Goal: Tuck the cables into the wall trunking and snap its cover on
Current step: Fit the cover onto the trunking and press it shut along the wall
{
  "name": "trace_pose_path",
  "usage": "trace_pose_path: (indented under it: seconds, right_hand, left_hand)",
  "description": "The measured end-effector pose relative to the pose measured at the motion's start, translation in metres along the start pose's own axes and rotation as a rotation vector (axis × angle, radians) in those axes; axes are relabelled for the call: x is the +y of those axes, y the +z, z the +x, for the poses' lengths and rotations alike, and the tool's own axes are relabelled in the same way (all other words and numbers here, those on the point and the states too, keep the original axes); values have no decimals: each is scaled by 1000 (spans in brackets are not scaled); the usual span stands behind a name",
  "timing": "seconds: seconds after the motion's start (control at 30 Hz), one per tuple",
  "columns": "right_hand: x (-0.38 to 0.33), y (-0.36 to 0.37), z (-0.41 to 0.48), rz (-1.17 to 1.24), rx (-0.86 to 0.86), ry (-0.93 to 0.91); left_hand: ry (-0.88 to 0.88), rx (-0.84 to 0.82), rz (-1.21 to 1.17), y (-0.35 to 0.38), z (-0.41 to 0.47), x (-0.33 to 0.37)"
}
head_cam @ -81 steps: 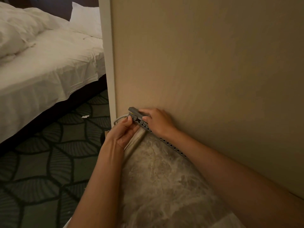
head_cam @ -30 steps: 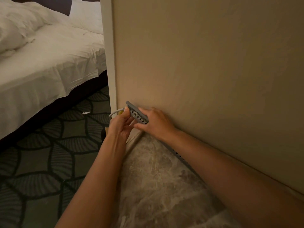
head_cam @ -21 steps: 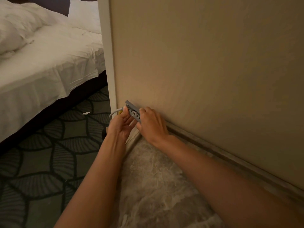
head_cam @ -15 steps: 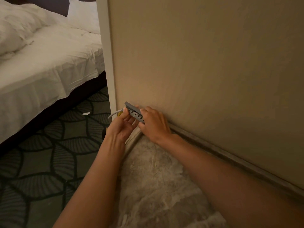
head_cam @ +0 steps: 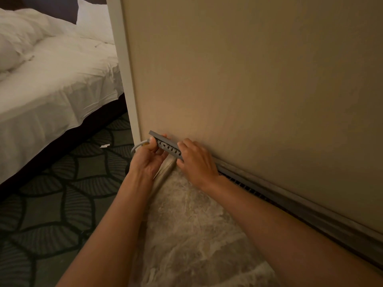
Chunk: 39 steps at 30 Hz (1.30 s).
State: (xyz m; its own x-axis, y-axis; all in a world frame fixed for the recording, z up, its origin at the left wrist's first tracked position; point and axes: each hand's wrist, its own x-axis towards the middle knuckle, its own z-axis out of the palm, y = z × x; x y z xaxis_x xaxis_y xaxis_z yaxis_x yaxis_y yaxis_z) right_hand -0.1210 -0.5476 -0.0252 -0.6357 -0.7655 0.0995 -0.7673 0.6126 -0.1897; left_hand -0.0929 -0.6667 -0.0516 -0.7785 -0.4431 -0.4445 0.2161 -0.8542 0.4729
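Note:
A grey slotted trunking (head_cam: pixel 168 146) runs along the foot of the beige wall (head_cam: pixel 259 90), and its left end sits close to the wall corner. My left hand (head_cam: pixel 147 160) pinches that end together with a pale grey cable (head_cam: pixel 138 146) that loops out to the left. My right hand (head_cam: pixel 195 160) presses on the trunking just to the right, fingers curled over its top. Further right the slotted strip (head_cam: pixel 242 184) continues low along the wall, partly hidden by my right forearm.
A white corner post (head_cam: pixel 124 69) ends the wall at the left. Beyond it stands a bed with white sheets (head_cam: pixel 51 79) over patterned dark carpet (head_cam: pixel 62 193). Marble-look floor (head_cam: pixel 186 235) lies under my arms.
My right hand slid a little right along the trunking, exposing more of its slotted end. My left hand stays at the end with the cable. The view shifted slightly.

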Motion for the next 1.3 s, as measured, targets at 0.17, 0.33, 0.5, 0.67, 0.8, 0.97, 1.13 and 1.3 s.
trace_pose_path:
  seconds: [0.17,0.33,0.5,0.67,0.8,0.97,1.13,1.3]
  right_hand:
    - [5,-4,-3,-13,-11,35]
    - [19,-9,-20,-85,-42,31]
    - [35,-14,-41,-132,-92,53]
    - [50,-18,-68,-130,-99,82]
    - [62,-25,-82,-81,-143,193]
    - [67,-32,-83,67,-198,264]
    - [61,-34,-72,128,-210,280]
    - [59,-31,-67,315,-232,338]
  left_hand:
    - [124,134,574,-5,-2,-5]
    - [825,103,1682,2,-15,-2]
    - [699,-281,2224,12,-25,6]
    - [716,-397,2306,26,-29,-3]
    - [576,-528,2343,41,-25,-4]
    - [451,-613,2477,54,-17,3]
    - [430,-619,2529,56,-14,3]
    - [270,-655,2481,59,-12,13]
